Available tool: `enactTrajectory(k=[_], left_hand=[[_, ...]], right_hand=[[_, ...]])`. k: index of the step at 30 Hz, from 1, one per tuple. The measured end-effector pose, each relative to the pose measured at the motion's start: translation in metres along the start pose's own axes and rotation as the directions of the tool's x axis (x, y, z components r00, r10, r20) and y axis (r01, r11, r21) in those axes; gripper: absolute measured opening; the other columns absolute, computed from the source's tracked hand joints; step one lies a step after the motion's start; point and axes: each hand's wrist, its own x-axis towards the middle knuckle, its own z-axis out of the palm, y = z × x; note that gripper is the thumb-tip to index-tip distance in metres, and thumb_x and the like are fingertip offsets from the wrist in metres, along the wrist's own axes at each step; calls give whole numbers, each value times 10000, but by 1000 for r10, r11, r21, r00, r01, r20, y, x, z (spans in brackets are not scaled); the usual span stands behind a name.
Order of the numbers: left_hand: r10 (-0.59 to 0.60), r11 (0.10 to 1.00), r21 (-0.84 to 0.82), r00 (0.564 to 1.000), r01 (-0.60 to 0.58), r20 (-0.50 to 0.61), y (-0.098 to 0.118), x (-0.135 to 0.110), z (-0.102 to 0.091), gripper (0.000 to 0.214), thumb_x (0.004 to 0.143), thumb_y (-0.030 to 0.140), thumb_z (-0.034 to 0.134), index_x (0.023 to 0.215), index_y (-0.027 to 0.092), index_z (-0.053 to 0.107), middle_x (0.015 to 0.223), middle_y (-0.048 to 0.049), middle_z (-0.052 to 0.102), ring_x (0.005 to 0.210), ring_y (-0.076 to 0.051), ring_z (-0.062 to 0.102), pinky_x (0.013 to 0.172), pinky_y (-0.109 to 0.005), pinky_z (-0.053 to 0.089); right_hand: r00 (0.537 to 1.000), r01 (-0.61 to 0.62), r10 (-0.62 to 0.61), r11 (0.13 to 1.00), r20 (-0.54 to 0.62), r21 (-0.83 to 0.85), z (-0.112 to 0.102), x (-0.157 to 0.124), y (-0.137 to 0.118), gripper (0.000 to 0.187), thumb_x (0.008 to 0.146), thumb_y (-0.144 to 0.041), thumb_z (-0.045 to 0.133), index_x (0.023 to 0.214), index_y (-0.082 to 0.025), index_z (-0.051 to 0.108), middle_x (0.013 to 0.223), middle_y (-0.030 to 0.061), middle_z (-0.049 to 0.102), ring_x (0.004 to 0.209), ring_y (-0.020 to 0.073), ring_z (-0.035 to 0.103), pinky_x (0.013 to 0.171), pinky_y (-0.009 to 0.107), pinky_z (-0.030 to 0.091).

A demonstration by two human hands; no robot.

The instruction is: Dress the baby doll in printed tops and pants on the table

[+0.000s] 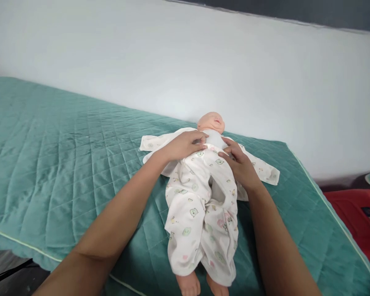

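A baby doll [211, 120] lies on its back on a green quilted mattress [64, 156], head toward the wall, bare feet near the front edge. It wears a white printed romper [200, 205] whose sleeves spread out to both sides. My left hand [186, 144] rests on the doll's chest, fingers pinching the romper's upper edge. My right hand [239, 164] lies on the other side of the chest, fingers curled on the same garment edge. A white undershirt shows between my hands.
A white wall [203, 61] runs behind the mattress. A red object [354, 213] sits on the floor at the right, beyond the mattress edge. The mattress's front edge with pale piping runs along the lower left.
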Motion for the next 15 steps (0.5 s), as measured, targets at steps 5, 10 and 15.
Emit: enactTrajectory(k=[5, 10, 15], left_hand=[[-116, 991, 60, 990, 121, -86, -6, 31, 2, 187, 893, 318, 535, 744, 209, 513, 771, -1, 615, 752, -182, 545, 710, -299, 378], [-166, 978, 104, 976, 181, -139, -12, 62, 10, 163, 891, 253, 553, 744, 212, 494, 745, -9, 598, 753, -196, 540, 709, -303, 338], [-193, 968, 130, 967, 215, -169, -15, 72, 22, 140, 913, 261, 552, 785, 213, 523, 725, -12, 593, 726, -195, 539, 695, -305, 344]], right_hand=[[989, -72, 71, 997, -126, -2, 5, 17, 6, 251, 871, -462, 612, 754, -248, 553, 1238, 35, 692, 1150, 235, 598, 994, 366, 440], [942, -229, 198, 969, -270, -88, 6, 35, 22, 253, 849, -438, 586, 716, -244, 491, 712, -33, 543, 704, 160, 474, 700, 305, 396], [874, -312, 232, 941, -426, -130, 9, 41, 38, 289, 832, -396, 572, 656, -252, 392, 635, -48, 422, 650, 152, 404, 649, 309, 360]])
